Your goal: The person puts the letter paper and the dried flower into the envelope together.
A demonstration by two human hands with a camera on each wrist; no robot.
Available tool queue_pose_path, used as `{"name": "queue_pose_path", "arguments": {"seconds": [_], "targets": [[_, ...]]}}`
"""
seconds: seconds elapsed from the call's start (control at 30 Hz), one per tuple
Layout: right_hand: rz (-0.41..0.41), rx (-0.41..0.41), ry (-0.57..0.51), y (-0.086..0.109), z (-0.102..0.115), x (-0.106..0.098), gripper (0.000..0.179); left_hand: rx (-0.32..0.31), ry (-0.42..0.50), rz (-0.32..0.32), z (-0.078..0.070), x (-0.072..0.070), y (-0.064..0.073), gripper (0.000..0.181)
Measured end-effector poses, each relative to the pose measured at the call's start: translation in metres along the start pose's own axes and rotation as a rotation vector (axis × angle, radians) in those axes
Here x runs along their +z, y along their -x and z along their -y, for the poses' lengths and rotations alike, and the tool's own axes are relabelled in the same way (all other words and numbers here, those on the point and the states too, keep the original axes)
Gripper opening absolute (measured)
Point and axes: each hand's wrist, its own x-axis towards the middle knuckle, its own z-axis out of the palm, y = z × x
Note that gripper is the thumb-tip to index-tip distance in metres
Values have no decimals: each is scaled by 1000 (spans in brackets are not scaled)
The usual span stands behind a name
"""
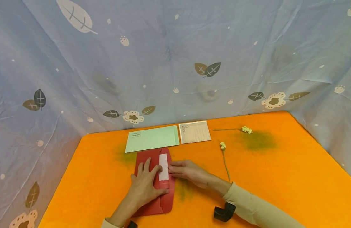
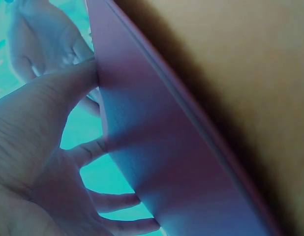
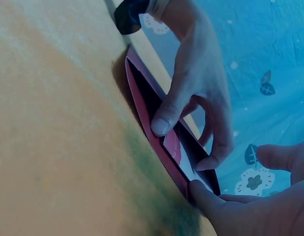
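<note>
A red envelope [image 1: 148,205] lies with its unfolded flap [image 1: 169,202] to the right. A white paper strip [image 1: 164,161], red at its near end, shows at the mouth. My left hand [image 1: 144,186] spreads over the envelope; its thumb [image 3: 164,123] presses near the flap, and its index finger is bent beside the strip. My right hand [image 1: 192,173] comes in from the right, straight fingers touching the flap beside the strip. In the right wrist view the envelope's mouth [image 3: 147,101] gapes between its two sides. The left wrist view shows the envelope [image 2: 157,137] edge-on beneath the left fingers.
Behind the envelope lie a pale green envelope [image 1: 152,139] and a lined card [image 1: 194,132] with a decorated border. Two small stemmed flowers, one upright in view [image 1: 222,146] and one sideways [image 1: 246,129], lie right on the orange tabletop [image 1: 278,177]. A patterned curtain [image 1: 169,63] hangs behind.
</note>
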Motion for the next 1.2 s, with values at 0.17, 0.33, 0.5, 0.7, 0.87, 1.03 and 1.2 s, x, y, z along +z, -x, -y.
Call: {"name": "queue_pose_path", "arguments": {"seconds": [0.17,0.33,0.5,0.7,0.87,1.03,1.2], "targets": [[-5,4,-15,-4,-1,4,58,5,-8,3,-1,0,0,80],[9,0,-10,-7,-1,6,56,5,-8,7,-1,0,1,80],[21,-7,-4,-9,-1,9,55,6,-10,9,-1,-1,0,80],[-6,0,12,-11,3,9,53,35,-9,-8,-2,0,-1,79],[11,16,14,-10,6,7,54,27,-5,-3,-2,-1,0,79],[85,30,54,-9,6,7,57,14,-11,10,-1,-2,0,79],[126,22,59,-11,4,10,61,19,-7,4,0,-1,1,80]]}}
